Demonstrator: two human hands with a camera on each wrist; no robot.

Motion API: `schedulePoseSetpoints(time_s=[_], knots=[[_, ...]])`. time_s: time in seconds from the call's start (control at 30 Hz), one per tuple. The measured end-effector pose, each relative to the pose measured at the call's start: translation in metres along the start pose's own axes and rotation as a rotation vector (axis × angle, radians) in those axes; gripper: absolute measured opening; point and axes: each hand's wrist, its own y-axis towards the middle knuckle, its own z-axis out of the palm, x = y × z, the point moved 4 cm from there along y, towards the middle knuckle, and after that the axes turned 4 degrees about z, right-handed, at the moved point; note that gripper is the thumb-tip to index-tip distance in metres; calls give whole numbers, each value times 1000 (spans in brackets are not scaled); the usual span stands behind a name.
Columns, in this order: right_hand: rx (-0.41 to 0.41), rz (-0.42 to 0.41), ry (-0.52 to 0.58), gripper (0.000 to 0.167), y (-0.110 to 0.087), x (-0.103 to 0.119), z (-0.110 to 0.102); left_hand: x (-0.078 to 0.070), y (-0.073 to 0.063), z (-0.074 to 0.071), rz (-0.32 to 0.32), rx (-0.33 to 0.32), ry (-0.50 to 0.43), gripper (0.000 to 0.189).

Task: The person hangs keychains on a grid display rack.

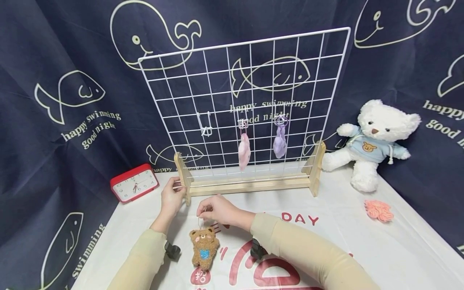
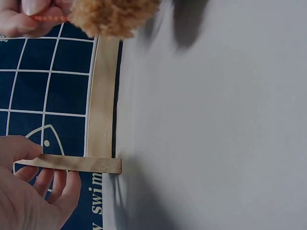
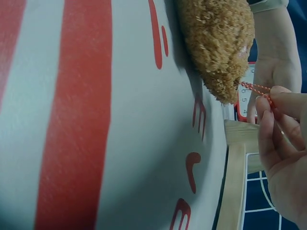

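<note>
A brown plush bear keychain [image 1: 204, 245] with a blue patch hangs from my right hand [image 1: 220, 210]. In the right wrist view, the thumb and fingertips pinch its orange bead chain [image 3: 255, 88]. My left hand [image 1: 172, 198] grips the left upright of the wooden stand [image 1: 250, 186], thumb on one side and fingers on the other, as the left wrist view shows [image 2: 76, 163]. That stand carries a white wire grid. On the grid, a pink pendant [image 1: 244, 153] and a purple pendant [image 1: 280, 144] hang from hooks, and a white hook [image 1: 207, 131] at the left bears nothing.
A red alarm clock [image 1: 135, 183] stands left of the grid. At the right sit a white teddy bear [image 1: 373, 141] in a blue hoodie and a coral-coloured bundle [image 1: 378, 211]. A dark fabric backdrop [image 1: 83, 44] closes off the rear of the white, red-printed tablecloth [image 1: 344, 249].
</note>
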Motion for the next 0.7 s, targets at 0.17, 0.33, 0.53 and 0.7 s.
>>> schedulePoseSetpoints(time_s=[0.17, 0.33, 0.53, 0.7], knots=[[32, -7, 46, 7, -2, 4, -5, 1, -1, 1, -2, -2, 2, 37], [52, 14, 40, 6, -5, 8, -12, 1, -1, 1, -2, -5, 1, 37], [57, -1, 69, 5, -6, 16, -23, 1, 0, 1, 5, -13, 1, 37], [27, -28, 93, 5, -4, 18, -32, 1, 0, 2, -1, -5, -2, 37]])
